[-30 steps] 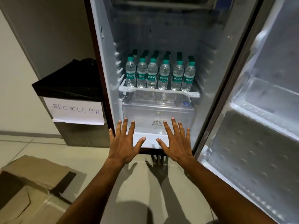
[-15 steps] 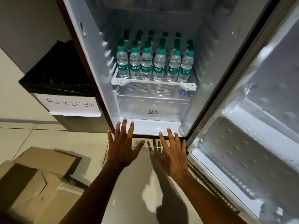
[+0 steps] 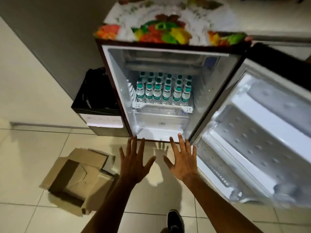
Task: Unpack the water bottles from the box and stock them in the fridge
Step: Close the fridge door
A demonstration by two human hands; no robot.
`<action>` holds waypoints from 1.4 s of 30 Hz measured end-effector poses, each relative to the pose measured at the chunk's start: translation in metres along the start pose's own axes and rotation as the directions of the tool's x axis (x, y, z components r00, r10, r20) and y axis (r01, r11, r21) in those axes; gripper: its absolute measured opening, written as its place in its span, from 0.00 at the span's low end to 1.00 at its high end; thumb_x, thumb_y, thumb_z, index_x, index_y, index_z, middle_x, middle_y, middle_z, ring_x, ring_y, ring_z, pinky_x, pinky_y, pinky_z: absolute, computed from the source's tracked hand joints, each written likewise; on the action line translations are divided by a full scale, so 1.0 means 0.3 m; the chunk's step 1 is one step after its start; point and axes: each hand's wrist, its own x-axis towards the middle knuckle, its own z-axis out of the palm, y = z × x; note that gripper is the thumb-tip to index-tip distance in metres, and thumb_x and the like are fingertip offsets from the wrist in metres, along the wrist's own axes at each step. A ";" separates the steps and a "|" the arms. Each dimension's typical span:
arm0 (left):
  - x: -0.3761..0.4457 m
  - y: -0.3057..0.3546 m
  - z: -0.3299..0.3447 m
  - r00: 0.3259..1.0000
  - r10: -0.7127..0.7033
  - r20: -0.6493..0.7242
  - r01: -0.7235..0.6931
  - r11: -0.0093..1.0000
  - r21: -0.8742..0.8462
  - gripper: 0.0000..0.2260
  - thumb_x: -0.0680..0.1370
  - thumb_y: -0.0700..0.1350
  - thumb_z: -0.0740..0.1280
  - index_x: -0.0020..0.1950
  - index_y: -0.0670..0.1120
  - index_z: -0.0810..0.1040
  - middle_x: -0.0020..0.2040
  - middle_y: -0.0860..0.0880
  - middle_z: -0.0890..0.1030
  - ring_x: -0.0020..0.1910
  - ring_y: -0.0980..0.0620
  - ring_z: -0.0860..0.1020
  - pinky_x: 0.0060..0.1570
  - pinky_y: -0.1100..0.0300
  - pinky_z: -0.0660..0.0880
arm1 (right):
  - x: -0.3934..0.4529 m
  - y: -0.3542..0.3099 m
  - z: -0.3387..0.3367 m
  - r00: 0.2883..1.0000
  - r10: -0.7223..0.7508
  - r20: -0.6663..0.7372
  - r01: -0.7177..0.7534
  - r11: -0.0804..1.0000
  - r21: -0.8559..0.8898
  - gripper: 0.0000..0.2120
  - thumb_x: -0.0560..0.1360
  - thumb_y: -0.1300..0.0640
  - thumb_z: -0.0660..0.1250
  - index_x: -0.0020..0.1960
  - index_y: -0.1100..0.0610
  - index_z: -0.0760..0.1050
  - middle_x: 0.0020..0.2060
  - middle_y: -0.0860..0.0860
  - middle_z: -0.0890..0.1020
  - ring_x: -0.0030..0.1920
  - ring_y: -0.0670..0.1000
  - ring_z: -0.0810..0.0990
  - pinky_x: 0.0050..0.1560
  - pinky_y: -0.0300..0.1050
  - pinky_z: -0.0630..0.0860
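A small fridge [image 3: 117, 84] stands open, its door [image 3: 262, 135] swung out to the right. Several water bottles [image 3: 163, 91] with green caps stand in rows on its white shelf [image 3: 139, 105]. My left hand [image 3: 134, 163] and my right hand [image 3: 182, 162] are stretched out side by side in front of the fridge's bottom edge, fingers spread, holding nothing. An open cardboard box [image 3: 80, 179] lies on the floor to the left, and no bottles show in it.
A black-lined recycle bin [image 3: 99, 106] stands left of the fridge against the wall. A fruit-patterned cloth [image 3: 161, 31] covers the fridge top. A clear drawer [image 3: 161, 120] sits under the shelf. My dark shoe [image 3: 174, 221] is on the tiled floor below.
The view has pulled back and up, so the whole fridge and its top now show. Both hands stay spread and empty, now lower against the fridge's bottom edge.
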 end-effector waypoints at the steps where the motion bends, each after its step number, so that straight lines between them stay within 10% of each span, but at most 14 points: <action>1: -0.035 0.015 -0.073 1.000 -0.008 0.002 0.008 1.000 -0.001 0.39 0.76 0.73 0.46 0.80 0.52 0.49 0.81 0.45 0.46 0.79 0.43 0.45 0.73 0.33 0.51 | -0.025 -0.015 -0.073 1.000 0.003 0.003 -0.003 1.000 -0.001 0.40 0.73 0.25 0.38 0.79 0.43 0.40 0.79 0.54 0.40 0.79 0.61 0.43 0.74 0.64 0.40; 11: -0.263 0.147 -0.616 0.997 0.004 -0.075 -0.009 0.997 -0.072 0.39 0.75 0.72 0.44 0.80 0.53 0.44 0.80 0.47 0.42 0.79 0.44 0.43 0.73 0.35 0.48 | -0.221 -0.104 -0.621 0.994 0.036 -0.104 -0.029 0.997 0.073 0.38 0.75 0.27 0.47 0.80 0.44 0.46 0.79 0.52 0.42 0.79 0.59 0.46 0.75 0.67 0.48; 17: -0.353 0.199 -0.794 0.976 0.040 -0.213 -0.059 0.995 -0.083 0.36 0.77 0.67 0.55 0.78 0.47 0.62 0.78 0.41 0.58 0.77 0.40 0.58 0.69 0.33 0.59 | -0.312 -0.124 -0.794 0.981 0.071 -0.181 -0.058 0.995 0.077 0.38 0.76 0.30 0.51 0.80 0.44 0.46 0.80 0.52 0.42 0.79 0.58 0.44 0.75 0.66 0.48; 42: -0.323 0.744 -0.801 0.967 0.254 -0.034 -0.256 0.957 -0.137 0.38 0.75 0.71 0.43 0.80 0.54 0.45 0.80 0.48 0.40 0.79 0.46 0.39 0.74 0.39 0.43 | -0.487 0.576 -1.088 0.861 0.339 -0.378 -0.318 0.941 0.120 0.37 0.76 0.30 0.49 0.80 0.46 0.48 0.80 0.54 0.46 0.79 0.60 0.48 0.74 0.66 0.49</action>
